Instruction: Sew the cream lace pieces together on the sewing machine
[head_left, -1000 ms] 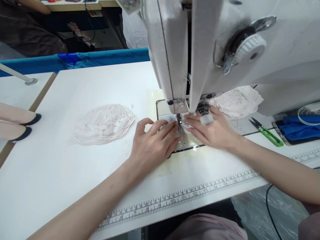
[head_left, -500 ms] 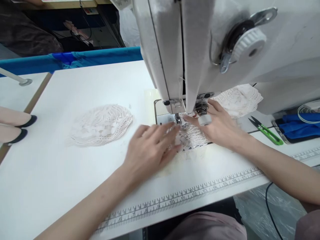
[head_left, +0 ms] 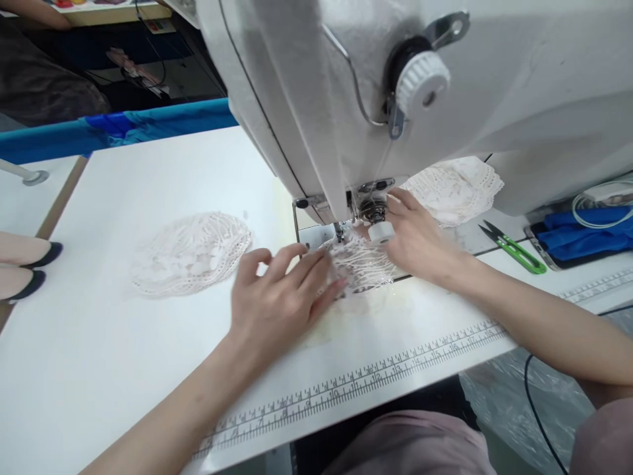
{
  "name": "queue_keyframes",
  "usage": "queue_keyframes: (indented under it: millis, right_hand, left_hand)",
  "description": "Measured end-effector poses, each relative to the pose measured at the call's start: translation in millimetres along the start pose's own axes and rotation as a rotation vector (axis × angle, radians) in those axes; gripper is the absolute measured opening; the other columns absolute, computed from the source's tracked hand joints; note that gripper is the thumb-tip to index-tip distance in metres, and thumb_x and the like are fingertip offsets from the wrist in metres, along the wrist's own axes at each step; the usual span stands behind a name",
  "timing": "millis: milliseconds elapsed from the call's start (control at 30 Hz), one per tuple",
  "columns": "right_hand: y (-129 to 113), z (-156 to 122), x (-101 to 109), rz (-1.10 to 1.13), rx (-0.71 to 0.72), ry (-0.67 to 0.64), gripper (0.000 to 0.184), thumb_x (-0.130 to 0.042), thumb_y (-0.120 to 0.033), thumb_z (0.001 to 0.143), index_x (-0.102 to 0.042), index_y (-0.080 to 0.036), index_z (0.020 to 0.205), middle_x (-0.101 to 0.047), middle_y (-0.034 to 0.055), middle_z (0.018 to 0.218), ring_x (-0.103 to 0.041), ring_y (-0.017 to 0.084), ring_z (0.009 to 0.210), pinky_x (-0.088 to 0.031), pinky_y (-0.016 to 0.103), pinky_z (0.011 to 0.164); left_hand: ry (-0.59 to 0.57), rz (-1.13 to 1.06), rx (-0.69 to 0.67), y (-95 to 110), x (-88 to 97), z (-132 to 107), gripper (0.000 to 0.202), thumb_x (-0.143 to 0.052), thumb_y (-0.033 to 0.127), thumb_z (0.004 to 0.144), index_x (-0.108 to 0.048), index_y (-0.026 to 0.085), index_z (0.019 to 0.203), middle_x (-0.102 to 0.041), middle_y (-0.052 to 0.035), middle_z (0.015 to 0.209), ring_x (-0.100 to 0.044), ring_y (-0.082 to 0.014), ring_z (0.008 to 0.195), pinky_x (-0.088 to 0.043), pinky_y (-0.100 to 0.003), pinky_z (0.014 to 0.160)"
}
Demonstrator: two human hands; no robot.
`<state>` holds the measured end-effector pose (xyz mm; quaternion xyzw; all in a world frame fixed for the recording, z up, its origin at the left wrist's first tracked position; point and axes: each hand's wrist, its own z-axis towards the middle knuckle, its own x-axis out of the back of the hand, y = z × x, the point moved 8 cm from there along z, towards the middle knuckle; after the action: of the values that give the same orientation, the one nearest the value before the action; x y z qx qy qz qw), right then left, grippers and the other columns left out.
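White lace (head_left: 368, 265), more exposed than a second ago, stringy openwork, under sewing machine (head_left: 469, 125), left hand (head_left: 277, 300) at its left edge, fingers bent, thumb apart, right hand (head_left: 422, 244) opposite, fingertips partly hidden, pinch cannot be told.

- White lace (head_left: 363, 264) now spreads over the metal plate (head_left: 312, 236), where only a scrap showed before.
- The left hand (head_left: 277, 297) sits slightly farther from the presser foot (head_left: 339, 231).
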<state>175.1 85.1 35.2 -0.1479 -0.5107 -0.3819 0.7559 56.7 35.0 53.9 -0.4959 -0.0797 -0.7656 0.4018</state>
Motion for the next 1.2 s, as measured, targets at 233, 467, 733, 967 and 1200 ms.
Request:
queue_keyframes:
  millis: [233, 467, 733, 967, 1200]
  right_hand:
    - [-1.2, -8.2, 11.7, 0.026, 0.069, 0.066, 0.029, -0.047, -0.003, 0.089, -0.071, -0.019, 0.087, -0.069, 0.0041, 0.092, -0.058, 0.021, 0.096, -0.044, 0.04, 0.096]
    - [-30.3, -14.2, 14.4, 0.156, 0.154, -0.047, 0.039, -0.04, 0.0, 0.088, -0.066, -0.018, 0.112, -0.068, 0.0047, 0.113, -0.058, 0.02, 0.108, -0.043, 0.042, 0.098]
    - [-34.2, -15.7, 18.0, 0.14, 0.158, 0.051, 0.038, -0.034, -0.002, 0.092, -0.068, -0.016, 0.101, -0.073, 0.0006, 0.101, -0.063, 0.015, 0.096, -0.039, 0.04, 0.103]
    - [-29.9, -15.2, 16.9, 0.175, 0.151, 0.06, 0.04, -0.034, 0.003, 0.087, -0.068, -0.015, 0.099, -0.072, 0.0046, 0.106, -0.064, 0.017, 0.096, -0.044, 0.042, 0.098]
    - [-29.3, -14.4, 16.1, 0.174, 0.15, 0.054, 0.036, -0.036, 0.0, 0.088, -0.068, -0.012, 0.1, -0.073, 0.0048, 0.102, -0.064, 0.017, 0.096, -0.04, 0.039, 0.103]
  left_hand:
    - [-0.096, -0.127, 0.054, 3.1, -4.9, -0.7, 0.025, -0.059, 0.034, 0.089, -0.063, 0.016, 0.105, -0.071, -0.0044, 0.09, -0.064, -0.0164, 0.069, -0.041, -0.03, 0.055]
    - [-0.201, 0.036, 0.343, -49.7, -24.1, -7.6, 0.036, -0.046, 0.033, 0.095, -0.055, 0.018, 0.126, -0.066, -0.0123, 0.119, -0.06, -0.0351, 0.112, -0.039, -0.057, 0.096]
    - [-0.154, -0.289, 0.055, -1.6, -24.7, -0.5, 0.034, -0.051, 0.032, 0.093, -0.059, 0.012, 0.12, -0.066, -0.0121, 0.112, -0.062, -0.025, 0.105, -0.05, -0.039, 0.088]
    - [-0.131, -0.23, -0.013, 0.1, -26.9, -2.8, 0.036, -0.054, 0.034, 0.092, -0.063, 0.011, 0.118, -0.065, -0.0149, 0.117, -0.061, -0.0283, 0.11, -0.048, -0.043, 0.093]
    - [-0.122, -0.167, -0.023, 6.4, -22.6, -3.2, 0.038, -0.054, 0.035, 0.092, -0.06, 0.012, 0.121, -0.068, -0.01, 0.117, -0.061, -0.0268, 0.113, -0.046, -0.045, 0.097]
